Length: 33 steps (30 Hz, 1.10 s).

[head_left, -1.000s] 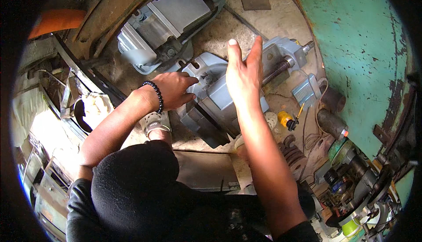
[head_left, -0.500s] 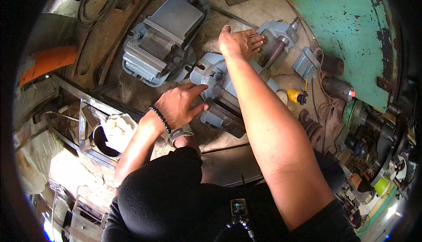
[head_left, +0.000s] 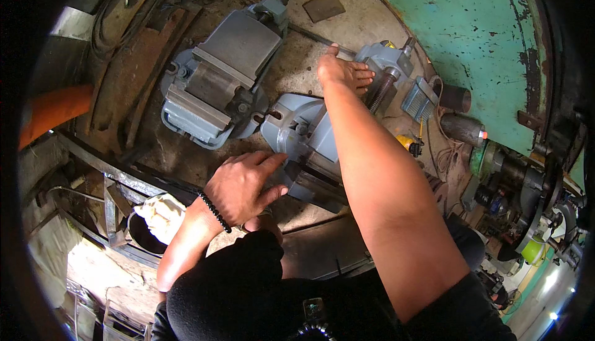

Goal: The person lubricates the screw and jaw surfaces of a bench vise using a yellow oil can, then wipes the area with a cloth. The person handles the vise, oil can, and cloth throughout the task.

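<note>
A blue-grey machine vise point(head_left: 292, 131) lies on the floor in front of me, its long threaded screw point(head_left: 382, 92) showing toward the far right end. My right hand point(head_left: 346, 73) is stretched over the far part of this vise, beside the screw, fingers extended and holding nothing. Whether its palm rests on the metal is hidden. Close to the vise's near left end is my left hand point(head_left: 242, 183), with thumb and index finger spread and the index fingertip at the edge of the vise. My right forearm covers the vise's middle. A second, similar vise point(head_left: 238, 43) sits to the left.
A green metal panel point(head_left: 462, 25) rises at the right, with dark cylinders point(head_left: 462, 129), a yellow tool point(head_left: 408, 144) and a ribbed grey block point(head_left: 419, 99) near it. Steel framing point(head_left: 105, 167) and a whitish cloth point(head_left: 162, 217) lie at left. A flat plate point(head_left: 324, 7) is beyond.
The view has shifted, so the vises appear lower and slightly left. Against the vise, my right hand has moved a little toward the screw and my left hand slightly nearer to me.
</note>
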Each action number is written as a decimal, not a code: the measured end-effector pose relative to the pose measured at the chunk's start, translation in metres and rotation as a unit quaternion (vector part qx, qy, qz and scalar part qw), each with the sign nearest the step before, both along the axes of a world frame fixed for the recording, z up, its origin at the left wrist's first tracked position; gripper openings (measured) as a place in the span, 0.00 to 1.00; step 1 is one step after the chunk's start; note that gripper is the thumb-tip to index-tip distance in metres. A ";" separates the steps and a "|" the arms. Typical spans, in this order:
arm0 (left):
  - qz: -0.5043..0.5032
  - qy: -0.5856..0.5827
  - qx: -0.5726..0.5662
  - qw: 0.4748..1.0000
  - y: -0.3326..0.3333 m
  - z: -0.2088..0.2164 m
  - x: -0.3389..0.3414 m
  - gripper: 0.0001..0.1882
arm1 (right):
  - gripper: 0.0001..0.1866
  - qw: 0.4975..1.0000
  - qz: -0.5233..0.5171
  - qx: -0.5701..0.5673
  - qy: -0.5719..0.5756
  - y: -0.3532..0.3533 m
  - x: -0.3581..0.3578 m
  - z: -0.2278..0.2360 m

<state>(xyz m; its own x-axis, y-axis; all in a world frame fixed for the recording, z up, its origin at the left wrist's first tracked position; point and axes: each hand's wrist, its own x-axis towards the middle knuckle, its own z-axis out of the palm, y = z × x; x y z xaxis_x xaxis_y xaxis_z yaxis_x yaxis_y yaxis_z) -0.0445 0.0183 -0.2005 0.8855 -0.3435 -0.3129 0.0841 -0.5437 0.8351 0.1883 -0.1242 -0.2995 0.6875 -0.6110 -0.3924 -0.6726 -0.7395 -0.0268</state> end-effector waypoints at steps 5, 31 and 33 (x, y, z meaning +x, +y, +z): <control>-0.005 -0.025 0.013 1.000 -0.002 -0.005 -0.003 0.30 | 0.53 0.998 -0.059 0.008 -0.002 -0.012 0.012 -0.002; -0.009 -0.020 0.031 0.999 -0.004 -0.005 -0.008 0.29 | 0.51 0.999 -0.043 0.002 -0.003 -0.022 0.022 0.002; -0.013 -0.011 0.030 0.999 -0.004 -0.006 -0.008 0.29 | 0.51 0.998 -0.057 0.007 -0.009 -0.028 0.024 0.002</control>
<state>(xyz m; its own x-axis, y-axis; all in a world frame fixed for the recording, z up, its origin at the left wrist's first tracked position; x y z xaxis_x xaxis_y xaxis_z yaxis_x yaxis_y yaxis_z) -0.0525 0.0142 -0.2060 0.8835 -0.3472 -0.3145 0.0519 -0.5947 0.8022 0.2121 -0.1518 -0.2978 0.6206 -0.6807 -0.3893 -0.7521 -0.6572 -0.0499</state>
